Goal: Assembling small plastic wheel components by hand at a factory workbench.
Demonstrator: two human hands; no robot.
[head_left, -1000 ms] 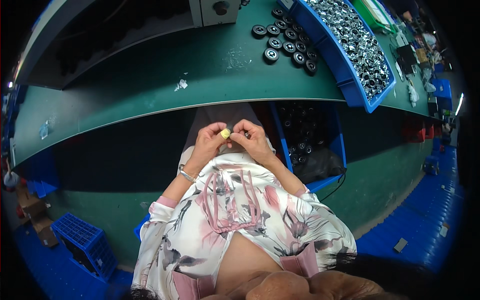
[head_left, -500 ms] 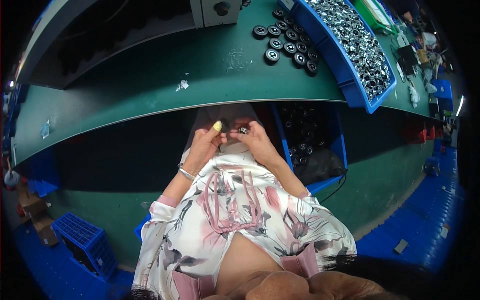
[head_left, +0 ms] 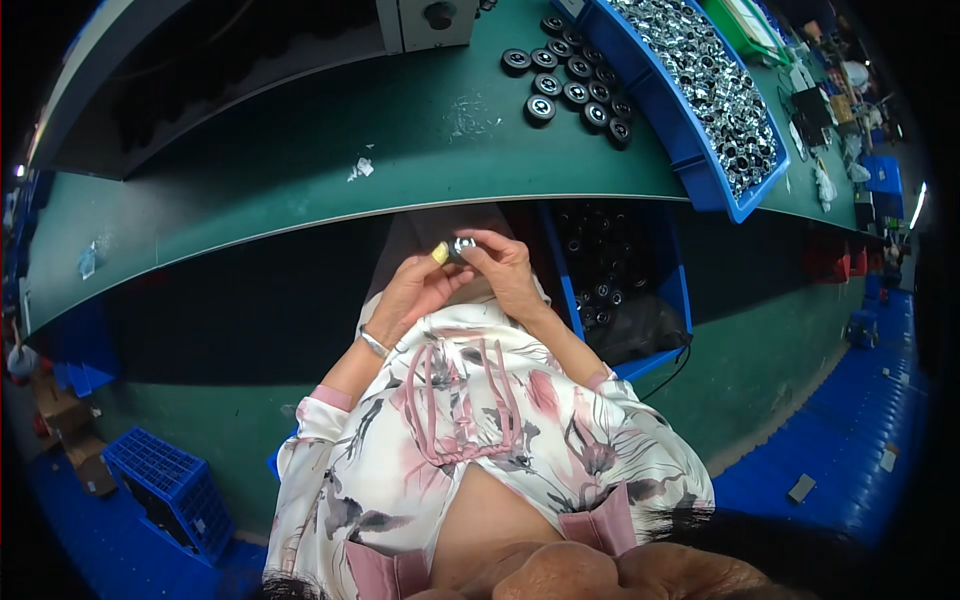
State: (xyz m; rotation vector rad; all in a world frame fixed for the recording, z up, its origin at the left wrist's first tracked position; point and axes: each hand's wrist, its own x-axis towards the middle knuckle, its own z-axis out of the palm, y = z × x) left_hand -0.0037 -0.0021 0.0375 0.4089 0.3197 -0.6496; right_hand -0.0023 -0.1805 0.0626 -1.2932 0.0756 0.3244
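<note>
In front of my lap, both hands meet over a small black round part [head_left: 453, 257]. My left hand [head_left: 408, 292], with a yellow cover [head_left: 440, 253] on its thumb, is closed around this part from the left. My right hand [head_left: 510, 278] pinches a small shiny silver piece [head_left: 464, 243] between thumb and fingers. The silver piece sits against the top of the black part; whether it is seated in it, I cannot tell. Fingers hide much of both.
Beyond my hands runs the edge of a green table [head_left: 300, 195]. Several black wheel-like parts [head_left: 575, 93] lie on it beside a blue bin [head_left: 655, 100] full of silver pieces. Below, right of my lap, a blue crate [head_left: 686, 300] holds more black parts. A machine [head_left: 425, 30] stands far left.
My right hand has moved left, bringing the silver piece from its fingers onto the black part in my left hand. The two hands were apart and now touch the same parts.
</note>
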